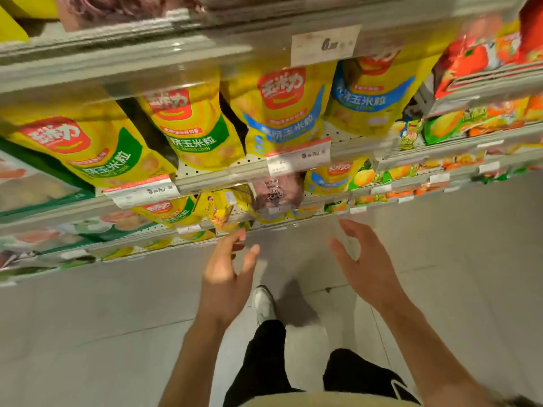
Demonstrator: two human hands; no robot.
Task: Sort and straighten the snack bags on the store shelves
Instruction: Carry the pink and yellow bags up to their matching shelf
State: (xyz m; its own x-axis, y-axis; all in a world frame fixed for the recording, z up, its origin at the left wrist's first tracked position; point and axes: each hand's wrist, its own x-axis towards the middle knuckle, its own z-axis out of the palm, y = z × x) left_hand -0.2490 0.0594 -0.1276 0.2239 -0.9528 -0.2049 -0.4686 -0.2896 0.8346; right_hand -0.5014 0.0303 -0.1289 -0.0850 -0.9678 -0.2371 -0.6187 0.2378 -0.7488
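Both hands spread wide, empty: left hand (224, 277), right hand (363, 259). Slumped yellow snack bag (226, 212) sits at 12 o'clock from the left; cup both sides, stand it upright.

Tiered store shelves (205, 177) w/ price tags (298, 160) on front rails, holding yellow corn-snack bags (188, 127), green- & blue-labelled, plus orange packs (476, 63) at right.

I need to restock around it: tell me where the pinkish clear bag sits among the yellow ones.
In the head view, the pinkish clear bag sits centre frame on the shelf below the big yellow corn bags, under a price tag, above and between the left hand and right hand.
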